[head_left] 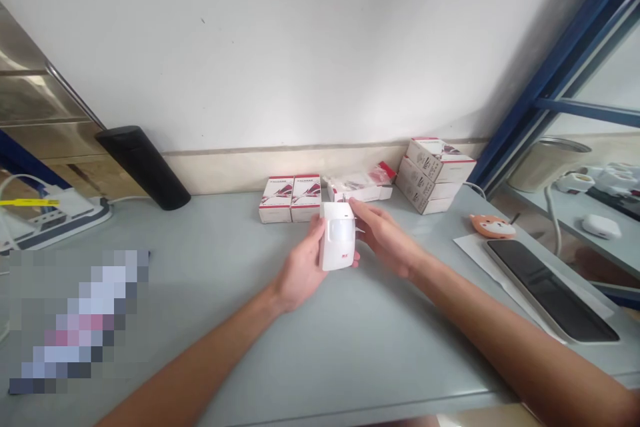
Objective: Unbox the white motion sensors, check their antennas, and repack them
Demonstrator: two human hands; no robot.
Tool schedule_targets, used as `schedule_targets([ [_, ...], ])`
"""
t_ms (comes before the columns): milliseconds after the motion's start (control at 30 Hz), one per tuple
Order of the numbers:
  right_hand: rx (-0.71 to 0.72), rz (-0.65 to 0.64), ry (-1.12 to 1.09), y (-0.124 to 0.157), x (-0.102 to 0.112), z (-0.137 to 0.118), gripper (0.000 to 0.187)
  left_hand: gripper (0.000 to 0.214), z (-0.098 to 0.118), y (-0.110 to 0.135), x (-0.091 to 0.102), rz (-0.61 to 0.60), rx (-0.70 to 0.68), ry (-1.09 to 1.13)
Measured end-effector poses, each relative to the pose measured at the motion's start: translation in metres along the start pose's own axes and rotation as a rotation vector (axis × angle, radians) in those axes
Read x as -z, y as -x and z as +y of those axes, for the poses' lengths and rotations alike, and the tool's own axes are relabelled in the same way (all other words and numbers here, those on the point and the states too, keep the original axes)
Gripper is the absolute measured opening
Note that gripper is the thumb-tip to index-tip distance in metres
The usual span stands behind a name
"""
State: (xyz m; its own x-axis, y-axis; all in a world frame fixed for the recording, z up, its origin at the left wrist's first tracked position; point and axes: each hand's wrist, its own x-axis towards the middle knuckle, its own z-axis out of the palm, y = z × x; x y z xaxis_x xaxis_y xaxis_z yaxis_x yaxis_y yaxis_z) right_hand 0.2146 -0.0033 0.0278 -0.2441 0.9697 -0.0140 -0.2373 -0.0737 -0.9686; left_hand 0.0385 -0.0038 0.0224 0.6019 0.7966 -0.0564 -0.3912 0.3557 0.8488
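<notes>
A white motion sensor [340,247] with a pale lens window and small red print is held upright above the desk, its front turned to me. My left hand [300,273] is closed around its left side, with fingertips showing past the lower right edge. At the upper right corner, my right hand [385,237] is closed on the sensor, its thumb side near the top edge and other fingers partly hidden behind. A thin dark piece sticks up at the top by the right thumb, too small to name.
Two small red-and-white boxes [291,199] stand behind my hands, beside an open box with clear plastic [356,180]. Further right is a stack of boxes [433,177]. A black cylinder [145,167] stands left; a black-faced tray [550,290] and an orange animal-faced item [493,226] lie right.
</notes>
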Motion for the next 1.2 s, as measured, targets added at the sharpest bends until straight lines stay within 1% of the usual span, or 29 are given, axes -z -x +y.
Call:
schedule_targets([
  [100,-0.012,0.022,-0.007,-0.0007,0.0033,-0.0036,0.043,0.042,-0.0008,0.0005,0.0022,-0.007,0.005,-0.017],
  [233,-0.001,0.145,-0.017,-0.003,0.0036,-0.0072,0.031,0.034,-0.003,-0.0002,0.0044,-0.02,0.004,-0.037],
  [300,0.01,0.191,-0.03,-0.0047,0.0039,-0.0064,0.029,0.032,-0.0028,-0.0009,0.0034,-0.03,0.008,-0.036],
  [400,0.019,0.213,-0.04,-0.0065,0.0054,-0.0048,0.029,0.035,-0.0022,-0.0021,0.0009,-0.042,-0.013,-0.025],
  [500,0.032,0.201,-0.027,-0.0065,0.0066,-0.0043,0.033,0.043,-0.0034,-0.0029,0.0004,-0.021,-0.03,-0.051],
  [633,0.037,0.131,-0.015,-0.005,0.0066,-0.0037,0.046,0.052,-0.0056,-0.0031,0.0033,0.015,-0.022,-0.102],
  [767,0.046,0.066,0.001,-0.0038,0.005,-0.0033,0.047,0.064,-0.0057,-0.0026,0.0056,0.031,0.02,-0.113],
  [933,0.061,0.058,0.01,-0.0028,0.0029,-0.0034,0.048,0.061,-0.0066,-0.0014,0.0083,0.042,0.019,-0.102],
  [1067,0.044,0.052,-0.006,-0.0026,0.0028,-0.0024,0.049,0.062,-0.0075,-0.0013,0.0093,0.031,0.032,-0.083],
  [1200,0.047,0.093,-0.018,-0.0032,0.0031,0.0001,0.049,0.054,-0.0081,-0.0011,0.0067,0.024,0.028,-0.076],
])
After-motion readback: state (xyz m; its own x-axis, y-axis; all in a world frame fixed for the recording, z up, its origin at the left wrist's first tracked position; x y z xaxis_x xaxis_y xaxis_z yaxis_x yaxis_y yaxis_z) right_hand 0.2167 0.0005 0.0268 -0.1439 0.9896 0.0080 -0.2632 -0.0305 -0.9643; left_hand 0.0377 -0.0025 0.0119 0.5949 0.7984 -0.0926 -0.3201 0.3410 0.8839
